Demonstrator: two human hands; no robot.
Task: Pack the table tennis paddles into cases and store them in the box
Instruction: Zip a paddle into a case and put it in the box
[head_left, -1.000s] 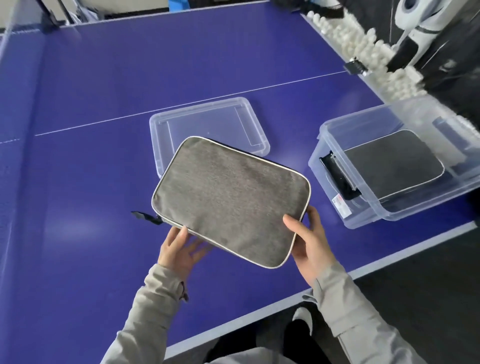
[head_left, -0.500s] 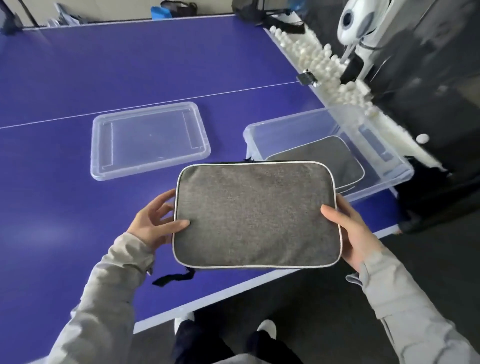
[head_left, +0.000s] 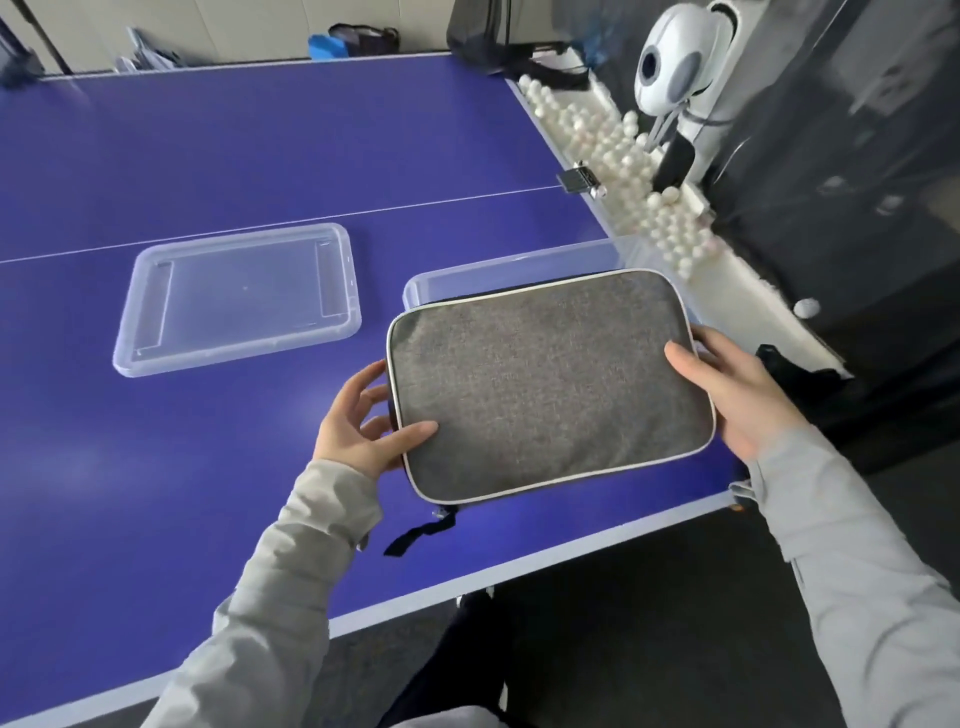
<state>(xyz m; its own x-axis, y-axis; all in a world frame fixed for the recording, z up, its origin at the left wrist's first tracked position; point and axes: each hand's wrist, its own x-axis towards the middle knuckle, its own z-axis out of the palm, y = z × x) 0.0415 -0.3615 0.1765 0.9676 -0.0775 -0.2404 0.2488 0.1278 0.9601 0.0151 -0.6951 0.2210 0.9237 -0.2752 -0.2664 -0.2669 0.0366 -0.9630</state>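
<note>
Holding the grey case above the clear box

Both hands carry the grey case (head_left: 550, 384) in the air, broad face up, over the near right part of the blue tabletop (head_left: 260, 145). The left hand (head_left: 358, 421) grips the case's left short edge: the thumb lies flat on the top fabric near the front corner, and the fingers spread along the side and curl beneath it. The right hand (head_left: 737, 395) grips the opposite short edge in the same way, thumb on top and fingers hidden underneath. A white piping runs round the case's rim, and a black strap (head_left: 415, 535) dangles from its near left corner, hanging just above the tabletop.

The clear box (head_left: 493, 265) stands on the tabletop right behind and under the case. Only its far and left rim shows past the fabric, so what lies inside cannot be told. The box's clear lid (head_left: 236, 299) lies flat on the tabletop to the left, apart from the box and just on the near side of the white line (head_left: 311, 213).

Along the right edge of the tabletop a trough holds a heap of white balls (head_left: 613, 150), with a white ball machine (head_left: 670, 62) standing behind it. Grey sleeves (head_left: 291, 571) cover both arms down to the wrists.
</note>
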